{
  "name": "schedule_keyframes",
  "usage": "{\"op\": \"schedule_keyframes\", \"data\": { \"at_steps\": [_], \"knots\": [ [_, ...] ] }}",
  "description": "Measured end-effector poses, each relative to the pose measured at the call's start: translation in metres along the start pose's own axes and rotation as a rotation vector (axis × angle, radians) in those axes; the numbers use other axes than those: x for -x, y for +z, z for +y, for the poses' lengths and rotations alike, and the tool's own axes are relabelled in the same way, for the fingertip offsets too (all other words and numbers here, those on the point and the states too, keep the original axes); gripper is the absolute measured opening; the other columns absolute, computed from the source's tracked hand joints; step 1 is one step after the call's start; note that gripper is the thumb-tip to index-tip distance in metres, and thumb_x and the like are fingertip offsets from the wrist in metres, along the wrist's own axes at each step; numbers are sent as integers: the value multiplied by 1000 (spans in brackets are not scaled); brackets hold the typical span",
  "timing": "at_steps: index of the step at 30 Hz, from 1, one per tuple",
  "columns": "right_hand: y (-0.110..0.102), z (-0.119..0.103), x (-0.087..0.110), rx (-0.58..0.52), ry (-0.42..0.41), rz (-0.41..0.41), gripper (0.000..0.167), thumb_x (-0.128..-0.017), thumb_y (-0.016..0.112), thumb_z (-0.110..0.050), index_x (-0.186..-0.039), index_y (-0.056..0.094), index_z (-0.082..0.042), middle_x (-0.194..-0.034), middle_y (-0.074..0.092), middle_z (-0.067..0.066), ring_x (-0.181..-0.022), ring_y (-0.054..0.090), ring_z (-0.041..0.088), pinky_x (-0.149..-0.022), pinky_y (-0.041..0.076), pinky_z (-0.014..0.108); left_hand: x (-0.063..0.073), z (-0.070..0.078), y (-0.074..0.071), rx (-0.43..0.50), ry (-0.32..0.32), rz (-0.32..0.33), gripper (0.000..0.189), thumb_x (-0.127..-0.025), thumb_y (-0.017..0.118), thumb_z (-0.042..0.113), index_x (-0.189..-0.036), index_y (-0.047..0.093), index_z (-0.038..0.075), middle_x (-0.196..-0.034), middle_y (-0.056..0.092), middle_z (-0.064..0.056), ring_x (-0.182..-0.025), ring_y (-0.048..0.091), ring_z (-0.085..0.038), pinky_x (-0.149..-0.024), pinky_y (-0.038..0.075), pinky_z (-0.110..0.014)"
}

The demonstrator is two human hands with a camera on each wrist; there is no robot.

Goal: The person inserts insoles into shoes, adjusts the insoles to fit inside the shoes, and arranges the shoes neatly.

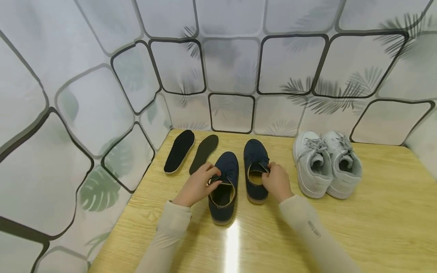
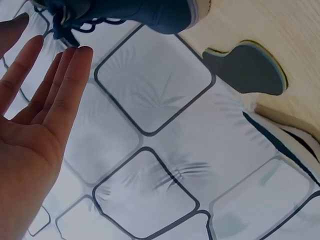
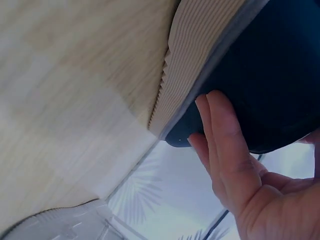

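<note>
A navy lace-up shoe (image 1: 222,206) stands on the wooden table in the head view. My left hand (image 1: 198,184) is at its lace area, thumb and fingers apart; in the left wrist view the fingers look nearly straight, close to the dark laces (image 2: 64,25). Whether they touch the laces I cannot tell. To the right stands the matching navy shoe (image 1: 256,191), a tan insole visible inside. My right hand (image 1: 277,181) grips its right side at the collar, with fingers (image 3: 225,130) against the outer wall and the thumb at the opening.
Left of the shoes lie a black insole (image 1: 179,151) and a dark grey-green insole (image 1: 204,151). A pair of white lace-up sneakers (image 1: 312,182) stands to the right. Patterned wall covering (image 1: 232,113) rises behind the wooden table (image 1: 382,212) and along its left side.
</note>
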State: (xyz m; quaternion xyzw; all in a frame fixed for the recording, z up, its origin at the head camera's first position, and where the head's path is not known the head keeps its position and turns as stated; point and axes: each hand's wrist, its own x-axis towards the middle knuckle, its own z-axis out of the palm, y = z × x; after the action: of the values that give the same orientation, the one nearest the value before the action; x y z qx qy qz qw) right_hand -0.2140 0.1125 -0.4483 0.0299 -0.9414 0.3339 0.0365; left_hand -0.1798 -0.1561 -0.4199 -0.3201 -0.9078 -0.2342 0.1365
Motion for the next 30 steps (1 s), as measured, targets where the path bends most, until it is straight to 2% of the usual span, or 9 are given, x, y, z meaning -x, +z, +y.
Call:
{"op": "schedule_keyframes", "data": {
  "at_steps": [6,10,16,20,30],
  "knots": [
    [2,-5,18,-3,-6,11,36,-87,52,-6,-117,55,15,-102,59,31,-74,57,34,-67,49,48,1,2,-11,2,31,73,15,-86,72,7,-99,66,6,-97,57,-7,-83,58,-19,-71,50,-30],
    [4,-10,31,-4,-13,24,35,-86,52,-4,-115,55,16,-101,58,31,-80,59,39,-72,50,52,1,3,-13,-11,48,112,13,-86,71,4,-97,66,6,-95,58,-7,-81,58,-18,-69,50,-29],
    [9,-15,49,-4,-27,57,34,-84,53,-2,-113,56,16,-97,58,29,-72,59,38,-67,51,51,2,3,-13,-27,82,187,12,-85,70,0,-94,65,4,-92,58,-5,-81,60,-17,-69,52,-27],
    [12,-19,59,3,-40,90,32,-84,54,0,-111,57,16,-95,58,28,-75,60,41,-67,51,52,2,5,-13,-18,79,197,13,-85,70,-1,-96,64,4,-93,58,-5,-82,61,-17,-71,53,-27],
    [14,-27,78,1,-49,107,31,-83,53,2,-109,56,18,-92,56,28,-68,59,42,-62,51,50,4,7,-12,-10,46,192,24,-84,66,-7,-104,62,4,-94,60,-6,-80,60,-16,-68,53,-27]
  ]
}}
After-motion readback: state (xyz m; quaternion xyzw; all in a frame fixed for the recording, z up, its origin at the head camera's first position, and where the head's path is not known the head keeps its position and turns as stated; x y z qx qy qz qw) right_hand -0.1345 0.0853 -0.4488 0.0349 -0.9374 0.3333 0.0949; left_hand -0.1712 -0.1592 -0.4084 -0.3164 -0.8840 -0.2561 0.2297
